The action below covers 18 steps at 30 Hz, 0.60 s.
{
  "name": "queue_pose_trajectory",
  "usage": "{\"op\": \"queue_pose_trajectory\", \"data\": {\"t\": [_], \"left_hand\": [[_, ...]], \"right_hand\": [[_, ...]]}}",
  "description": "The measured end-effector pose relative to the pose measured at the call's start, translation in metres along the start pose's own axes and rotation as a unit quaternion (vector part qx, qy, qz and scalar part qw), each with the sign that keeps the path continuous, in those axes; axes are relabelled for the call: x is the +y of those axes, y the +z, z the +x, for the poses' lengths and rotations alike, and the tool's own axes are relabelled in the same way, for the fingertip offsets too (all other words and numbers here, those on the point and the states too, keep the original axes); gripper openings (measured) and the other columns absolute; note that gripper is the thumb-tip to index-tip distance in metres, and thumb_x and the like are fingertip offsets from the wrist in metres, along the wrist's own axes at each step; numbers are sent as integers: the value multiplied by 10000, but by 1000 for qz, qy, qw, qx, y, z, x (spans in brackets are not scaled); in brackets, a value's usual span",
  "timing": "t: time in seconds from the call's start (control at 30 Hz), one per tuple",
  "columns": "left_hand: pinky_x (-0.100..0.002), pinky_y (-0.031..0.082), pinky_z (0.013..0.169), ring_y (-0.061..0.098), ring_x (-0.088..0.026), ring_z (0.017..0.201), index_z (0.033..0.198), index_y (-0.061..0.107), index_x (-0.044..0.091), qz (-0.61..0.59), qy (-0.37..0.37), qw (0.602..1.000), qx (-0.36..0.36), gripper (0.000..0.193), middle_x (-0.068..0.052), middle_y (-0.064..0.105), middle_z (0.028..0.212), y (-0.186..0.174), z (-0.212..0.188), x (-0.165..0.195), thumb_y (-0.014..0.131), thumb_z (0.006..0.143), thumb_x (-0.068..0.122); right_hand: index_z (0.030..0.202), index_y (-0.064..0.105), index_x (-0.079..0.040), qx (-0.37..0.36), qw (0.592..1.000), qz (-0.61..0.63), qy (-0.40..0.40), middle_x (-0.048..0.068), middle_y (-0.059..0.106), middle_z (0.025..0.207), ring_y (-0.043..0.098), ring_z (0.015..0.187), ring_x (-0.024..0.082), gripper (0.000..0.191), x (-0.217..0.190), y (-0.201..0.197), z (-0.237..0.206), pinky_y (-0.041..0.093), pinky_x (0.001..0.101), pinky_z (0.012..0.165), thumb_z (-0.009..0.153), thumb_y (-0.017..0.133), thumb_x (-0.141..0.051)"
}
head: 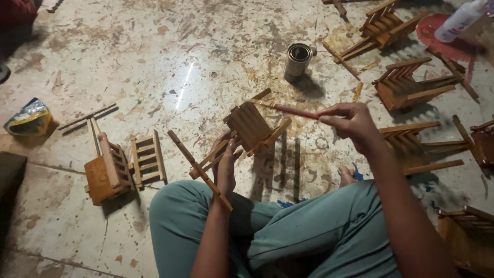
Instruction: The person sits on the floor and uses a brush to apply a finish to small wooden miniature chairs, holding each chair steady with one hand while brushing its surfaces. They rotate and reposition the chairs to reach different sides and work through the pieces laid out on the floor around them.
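Note:
My left hand (225, 166) grips a small wooden slatted chair frame (247, 126) from below and holds it up over the floor, above my crossed legs. My right hand (350, 121) pinches a thin reddish brush (288, 109) whose tip lies against the top of that frame. An open metal tin (298, 61) stands on the stained floor just beyond the frame. Long sticks of the frame (198, 167) jut out to the left of my left hand.
Several finished small wooden chairs lie at the right (404, 85), (383, 25), (419, 146). Two unfinished wooden pieces (123, 164) lie at the left, with loose sticks (87, 117) and a crumpled foil bag (30, 118). A white bottle (459, 20) rests on a red lid at top right.

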State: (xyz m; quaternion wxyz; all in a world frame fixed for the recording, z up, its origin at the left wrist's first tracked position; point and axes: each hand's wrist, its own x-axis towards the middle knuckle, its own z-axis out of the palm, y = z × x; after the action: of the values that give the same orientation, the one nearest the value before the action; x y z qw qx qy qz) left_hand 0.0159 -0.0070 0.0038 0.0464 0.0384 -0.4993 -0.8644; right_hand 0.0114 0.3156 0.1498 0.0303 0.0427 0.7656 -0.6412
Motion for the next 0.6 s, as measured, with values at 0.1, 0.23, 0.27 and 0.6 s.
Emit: {"op": "queue_pose_trajectory", "data": {"t": [0.1,0.23,0.27,0.6], "left_hand": [[-372,553,926,666,-204,1178,1352,603,90,3,-12,1000,-1,385,-81,675,1306,-1,1,1,630,1006,257],[-377,534,981,640,-191,1231,1382,577,91,-14,-6,1000,-20,403,-80,648,1348,-2,-1,3,614,1022,268],[-379,530,990,637,-190,1241,1389,575,91,-19,-3,999,-26,410,-84,646,1356,-2,-1,4,614,1023,272],[-428,461,1036,570,-212,1314,1423,530,131,38,-56,998,-12,512,-66,618,1400,-2,-4,10,615,990,391]], "right_hand": [[1008,801,-45,15,991,-128,-27,-36,673,702,498,509,26,196,8,0,5,378,222,429,828,805,-122],[1033,815,-37,41,963,-222,-148,-16,693,807,582,685,24,177,13,-6,3,448,197,591,874,819,-115],[1038,819,-36,48,976,-194,-89,5,656,755,520,621,43,183,13,-7,1,385,219,543,873,817,-116],[1062,791,-16,44,997,3,-69,39,756,933,531,650,58,215,1,18,-29,375,220,522,847,785,-10]]}}
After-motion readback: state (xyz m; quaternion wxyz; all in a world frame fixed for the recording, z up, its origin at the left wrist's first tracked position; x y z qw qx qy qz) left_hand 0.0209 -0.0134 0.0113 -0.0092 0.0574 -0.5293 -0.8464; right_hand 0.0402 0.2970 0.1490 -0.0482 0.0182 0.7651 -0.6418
